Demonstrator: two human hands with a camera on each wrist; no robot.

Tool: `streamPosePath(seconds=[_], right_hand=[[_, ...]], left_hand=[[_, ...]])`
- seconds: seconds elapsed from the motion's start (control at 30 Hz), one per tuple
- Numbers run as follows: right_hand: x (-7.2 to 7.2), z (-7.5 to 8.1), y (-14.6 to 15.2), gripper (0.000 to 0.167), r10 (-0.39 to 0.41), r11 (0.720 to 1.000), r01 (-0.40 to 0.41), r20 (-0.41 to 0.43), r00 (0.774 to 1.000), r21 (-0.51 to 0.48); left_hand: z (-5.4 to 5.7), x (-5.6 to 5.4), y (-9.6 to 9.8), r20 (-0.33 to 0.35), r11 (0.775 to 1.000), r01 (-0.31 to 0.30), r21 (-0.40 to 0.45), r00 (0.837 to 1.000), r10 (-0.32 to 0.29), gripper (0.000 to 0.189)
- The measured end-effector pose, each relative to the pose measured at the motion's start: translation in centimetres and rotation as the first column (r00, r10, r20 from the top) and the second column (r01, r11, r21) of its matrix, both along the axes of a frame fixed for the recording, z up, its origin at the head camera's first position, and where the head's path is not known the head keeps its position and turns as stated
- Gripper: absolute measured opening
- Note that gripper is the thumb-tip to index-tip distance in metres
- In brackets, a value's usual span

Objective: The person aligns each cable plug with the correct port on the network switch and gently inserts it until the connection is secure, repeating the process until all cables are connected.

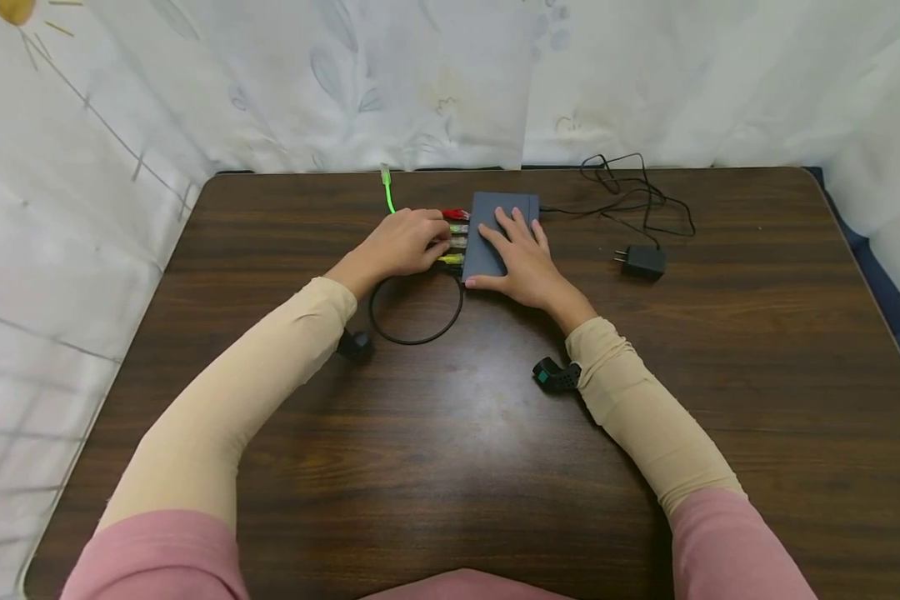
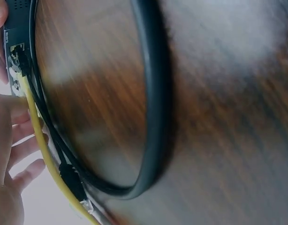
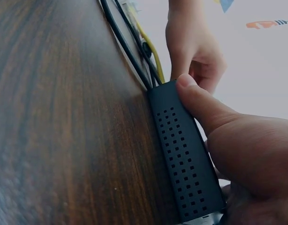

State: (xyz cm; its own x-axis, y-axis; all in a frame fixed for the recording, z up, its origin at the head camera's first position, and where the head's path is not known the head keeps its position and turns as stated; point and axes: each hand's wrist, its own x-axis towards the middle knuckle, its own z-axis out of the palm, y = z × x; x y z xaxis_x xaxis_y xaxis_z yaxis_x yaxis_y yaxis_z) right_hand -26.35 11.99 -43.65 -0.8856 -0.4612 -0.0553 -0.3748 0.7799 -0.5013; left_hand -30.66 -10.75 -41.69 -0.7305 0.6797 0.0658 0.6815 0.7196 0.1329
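A dark blue-grey network switch [image 1: 487, 215] lies flat near the table's back edge, its port side facing left. My right hand [image 1: 523, 260] rests on its top with the fingers spread and the thumb at the near left corner. At the ports, my left hand [image 1: 405, 243] pinches a pale network cable's plug between thumb and finger; the fingers partly hide it. A red plug [image 1: 456, 214] sits farther back in the row, and a yellow network cable [image 2: 43, 150] enters near the front. Also at the port side is a black cable [image 1: 417, 342], looping over the table.
A green cable end [image 1: 387, 187] with a clear plug points toward the back edge. Right of the switch, a thin black power cord [image 1: 648, 196] lies tangled and leads to a power adapter [image 1: 643, 261]. White patterned curtains [image 1: 450, 83] hang behind the brown table [image 1: 450, 467].
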Motion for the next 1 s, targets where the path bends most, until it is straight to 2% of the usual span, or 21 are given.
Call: streamPosePath(seconds=[0.27, 0.47, 0.77, 1.0], right_hand=[[-0.06, -0.14, 0.14, 0.09, -0.003, 1.0, 0.003, 0.002, 1.0, 0.002], [-0.1, -0.38, 0.28, 0.09, -0.011, 1.0, 0.011, 0.003, 1.0, 0.008], [-0.17, -0.48, 0.25, 0.09, -0.018, 1.0, 0.018, -0.001, 1.0, -0.006], [-0.19, -0.55, 0.2, 0.091, -0.019, 1.0, 0.019, -0.005, 1.0, -0.005]], left_hand=[[0.71, -0.27, 0.08, -0.043, 0.999, -0.044, -0.012, 0.998, 0.044, 0.02], [0.75, -0.47, 0.15, -0.032, 0.995, -0.075, -0.064, 0.997, 0.073, 0.022], [0.69, -0.7, 0.34, -0.048, 0.996, -0.064, -0.06, 0.997, 0.061, 0.02], [0.63, -0.91, 0.62, -0.026, 0.995, -0.061, -0.073, 0.998, 0.059, 0.022]])
